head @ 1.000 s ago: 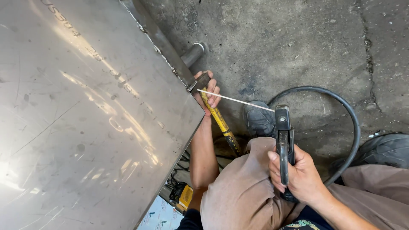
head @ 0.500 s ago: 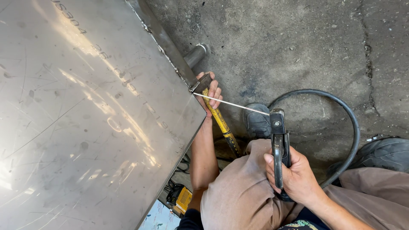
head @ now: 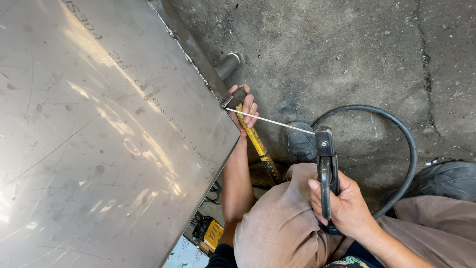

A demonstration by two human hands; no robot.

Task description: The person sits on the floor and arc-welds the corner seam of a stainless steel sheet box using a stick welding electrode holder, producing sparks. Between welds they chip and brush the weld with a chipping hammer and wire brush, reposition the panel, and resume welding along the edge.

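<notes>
My right hand (head: 342,203) is wrapped tight around the black clamp-style electrode holder (head: 325,168), fist shut on its handles. The holder points away from me so the thin grey welding rod (head: 270,120) runs nearly level toward the sheet. The rod tip sits at the corner of the large brushed stainless steel sheet (head: 99,149), right at the folded edge.

My left hand (head: 244,106) reaches under that corner, fingers curled around the yellow-handled hammer (head: 255,141) near its dark head. I judge this grip is kept close to the seam so the head can brace the corner; whether it touches the metal I cannot tell.

Materials: the sheet is smooth, scuffed with fine scratches and bright glare. The thick black rubber cable (head: 401,144) loops from the holder across the rough, cracked concrete floor (head: 347,49). A short grey metal pipe (head: 229,63) pokes out beneath the sheet edge. My tan trouser knee (head: 277,228) is bent up between my arms; a dark shoe (head: 299,141) rests flat on the floor under the rod.
</notes>
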